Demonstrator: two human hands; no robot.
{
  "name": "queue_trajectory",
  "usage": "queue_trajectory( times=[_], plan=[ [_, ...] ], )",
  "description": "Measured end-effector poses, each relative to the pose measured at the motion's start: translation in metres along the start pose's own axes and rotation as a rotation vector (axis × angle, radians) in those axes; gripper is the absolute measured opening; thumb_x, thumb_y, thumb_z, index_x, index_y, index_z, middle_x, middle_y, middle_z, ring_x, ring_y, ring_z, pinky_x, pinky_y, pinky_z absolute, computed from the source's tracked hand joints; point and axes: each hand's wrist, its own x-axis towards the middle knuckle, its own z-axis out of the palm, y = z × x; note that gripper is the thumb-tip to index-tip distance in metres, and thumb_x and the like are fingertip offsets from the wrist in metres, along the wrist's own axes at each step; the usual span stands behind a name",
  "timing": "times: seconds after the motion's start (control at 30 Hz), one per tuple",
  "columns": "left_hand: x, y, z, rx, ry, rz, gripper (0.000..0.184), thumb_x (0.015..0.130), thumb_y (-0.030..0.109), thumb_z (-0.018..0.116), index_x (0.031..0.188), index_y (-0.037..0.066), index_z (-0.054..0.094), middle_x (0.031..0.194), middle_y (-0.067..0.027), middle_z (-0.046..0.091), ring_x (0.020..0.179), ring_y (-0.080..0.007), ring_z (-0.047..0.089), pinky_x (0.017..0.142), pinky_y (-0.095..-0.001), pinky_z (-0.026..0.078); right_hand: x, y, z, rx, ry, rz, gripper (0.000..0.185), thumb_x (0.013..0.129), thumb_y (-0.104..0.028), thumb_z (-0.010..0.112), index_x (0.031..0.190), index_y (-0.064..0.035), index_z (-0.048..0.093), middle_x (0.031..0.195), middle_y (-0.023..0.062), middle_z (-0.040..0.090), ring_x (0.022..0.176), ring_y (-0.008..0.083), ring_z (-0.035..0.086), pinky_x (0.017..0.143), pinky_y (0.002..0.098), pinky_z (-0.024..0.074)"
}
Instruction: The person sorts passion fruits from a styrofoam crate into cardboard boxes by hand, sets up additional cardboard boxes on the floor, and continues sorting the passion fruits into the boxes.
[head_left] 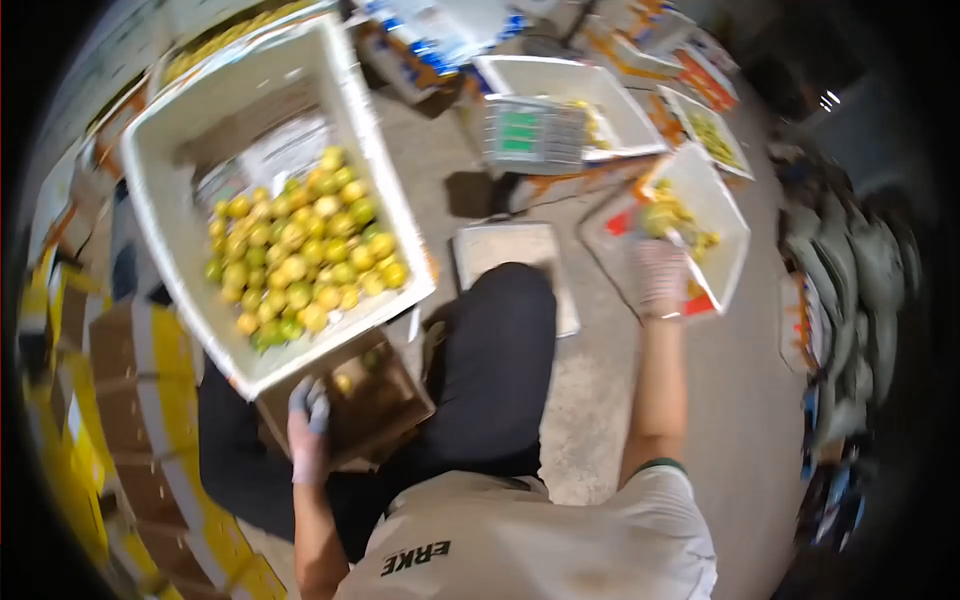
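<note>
My left hand (308,428), in a light glove with grey fingers, is at the left side of a brown cardboard box (385,410) with a few fruits inside. Its fingers are curled closed; whatever they hold is hidden. A large white foam box (385,185) stands just above it, holding a heap of yellow-green round fruits (300,240). My right hand (662,275), in a striped glove, reaches into a smaller white foam box (735,235) at the right. Yellow fruits or scraps (675,210) lie by its fingertips. Motion blur hides how those fingers are set.
A grey scale with a green display (520,130) is beside another white foam box (610,75). A low pale platform (505,240) sits before my knee. Yellow and brown cartons (150,420) stand at the left, and stacked sacks (850,290) at the right.
</note>
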Motion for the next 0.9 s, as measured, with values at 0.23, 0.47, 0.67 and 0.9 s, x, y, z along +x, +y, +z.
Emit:
queue_trajectory(
  times=[0.23,0.47,0.67,0.9],
  plan=[
    [0.012,0.004,0.005,0.191,0.091,-0.012,0.037,0.091,0.017,0.061,0.124,0.002,0.054,0.094,-0.0063,0.06,0.082,-0.0132,0.052,0.078,-0.0285,0.046,0.009,-0.093,0.162,0.19,-0.112,0.099,0.05,0.096,-0.03,0.05,0.137,-0.002,0.045,0.131,0.0142,0.055,0.108,0.0237,0.058,0.088,0.0373,0.0523],
    [0.03,-0.01,0.008,0.196,0.147,0.098,0.028,0.091,0.016,0.062,0.117,0.004,0.058,0.086,-0.0101,0.064,0.078,-0.0171,0.059,0.074,-0.0306,0.049,-0.008,0.029,0.389,-0.962,-1.187,-0.28,0.037,0.094,-0.024,0.053,0.126,-0.0056,0.055,0.119,0.019,0.06,0.108,0.0298,0.06,0.092,0.0365,0.0474],
    [0.051,0.011,-0.018,0.246,0.263,0.171,0.024,0.091,0.01,0.061,0.114,0.005,0.06,0.092,-0.0077,0.064,0.08,-0.0147,0.06,0.074,-0.0291,0.049,0.021,0.127,0.468,-1.605,-0.932,-0.509,0.027,0.083,-0.015,0.055,0.108,-0.0081,0.062,0.111,0.0188,0.061,0.103,0.0352,0.059,0.085,0.0452,0.051],
    [0.133,0.041,-0.066,0.591,0.268,0.225,0.031,0.084,0.018,0.067,0.112,0.004,0.062,0.102,-0.0188,0.064,0.095,-0.0346,0.061,0.084,-0.0401,0.049,0.028,0.096,0.483,-1.41,-0.901,-0.288,0.049,0.073,-0.026,0.069,0.115,-0.0064,0.055,0.123,0.0262,0.048,0.103,0.0399,0.057,0.09,0.0458,0.0495]
  ],
)
